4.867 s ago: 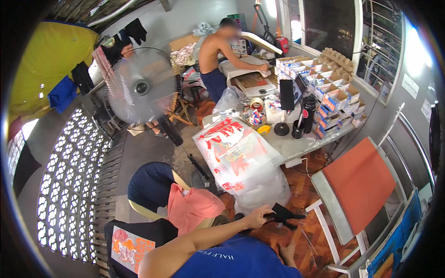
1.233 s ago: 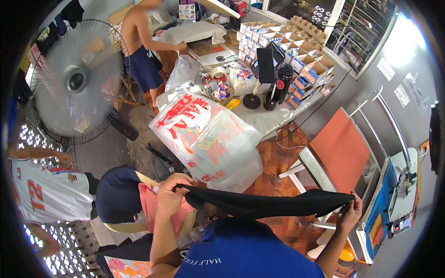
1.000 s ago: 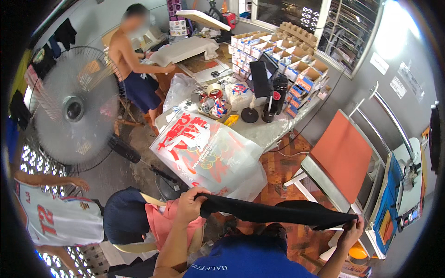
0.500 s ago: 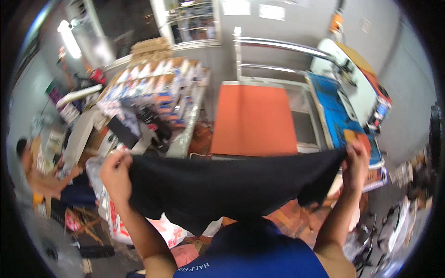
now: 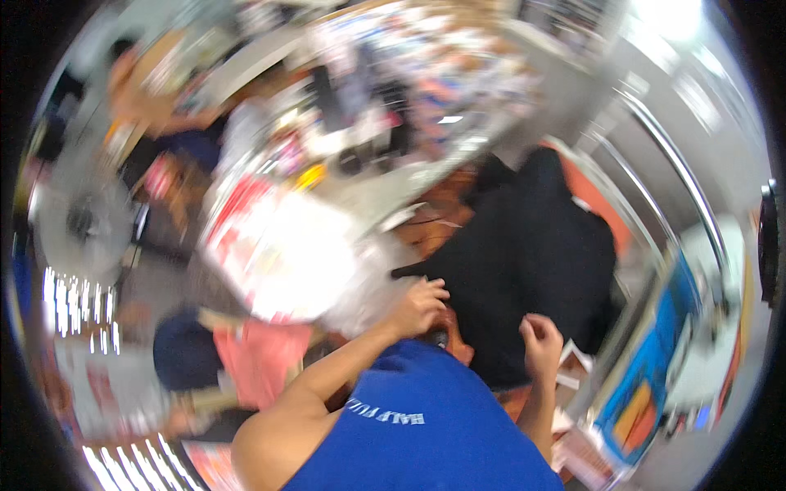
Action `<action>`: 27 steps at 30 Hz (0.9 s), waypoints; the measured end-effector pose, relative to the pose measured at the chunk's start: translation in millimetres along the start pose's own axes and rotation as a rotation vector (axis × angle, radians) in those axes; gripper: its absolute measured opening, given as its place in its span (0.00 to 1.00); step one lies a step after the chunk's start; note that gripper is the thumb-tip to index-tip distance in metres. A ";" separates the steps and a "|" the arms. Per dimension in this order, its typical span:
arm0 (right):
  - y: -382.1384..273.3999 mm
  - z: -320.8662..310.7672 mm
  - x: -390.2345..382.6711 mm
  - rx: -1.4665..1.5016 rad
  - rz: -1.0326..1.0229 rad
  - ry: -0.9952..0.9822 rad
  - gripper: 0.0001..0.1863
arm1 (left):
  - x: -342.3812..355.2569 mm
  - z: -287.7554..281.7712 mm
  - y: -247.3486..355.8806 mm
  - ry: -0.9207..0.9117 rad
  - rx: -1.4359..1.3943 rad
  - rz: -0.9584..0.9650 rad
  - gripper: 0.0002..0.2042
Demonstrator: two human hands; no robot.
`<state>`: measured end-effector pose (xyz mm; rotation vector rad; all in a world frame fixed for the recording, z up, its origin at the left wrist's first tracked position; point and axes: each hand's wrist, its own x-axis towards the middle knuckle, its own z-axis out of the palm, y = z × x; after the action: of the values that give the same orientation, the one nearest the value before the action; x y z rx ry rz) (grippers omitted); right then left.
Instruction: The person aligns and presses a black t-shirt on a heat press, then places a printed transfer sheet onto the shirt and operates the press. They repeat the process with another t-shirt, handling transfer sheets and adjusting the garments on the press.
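Note:
A black cloth garment lies spread over the orange board, covering most of it; only a strip of orange shows along the far right edge. Beside the garment's left edge is my left hand, its fingers loosely bent and apart, with nothing visible in them. My right hand is over the garment's near part, fingers curled in toward the thumb. Whether any cloth is pinched there I cannot make out. The picture is smeared by motion.
White and red plastic bags bulge at my left, by a cluttered table. Metal rails and a blue-topped surface stand on the right. Pink cloth lies low on the left. Another person is at the far left.
The black garment, held stretched up between both hands before, now lies on the orange board. Both hands have come down closer to my body. My view has swung to the left.

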<state>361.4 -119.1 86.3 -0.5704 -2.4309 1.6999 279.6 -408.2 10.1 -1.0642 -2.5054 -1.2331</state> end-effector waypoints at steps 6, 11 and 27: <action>25.0 87.9 -10.7 -0.434 -0.030 -0.885 0.10 | -143.2 -41.9 5.2 0.348 -0.059 -0.725 0.07; -27.0 166.9 36.0 -0.826 -0.611 -1.249 0.12 | -254.2 -52.7 2.5 0.838 0.057 -1.130 0.09; 66.3 261.4 -97.5 -0.813 -0.215 -1.370 0.21 | -670.4 166.5 114.1 -0.556 0.031 -1.512 0.10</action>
<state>386.1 -365.5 -58.4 1.2493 -3.7953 0.9628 875.4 -593.7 -307.4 0.9733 -3.7626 -1.0554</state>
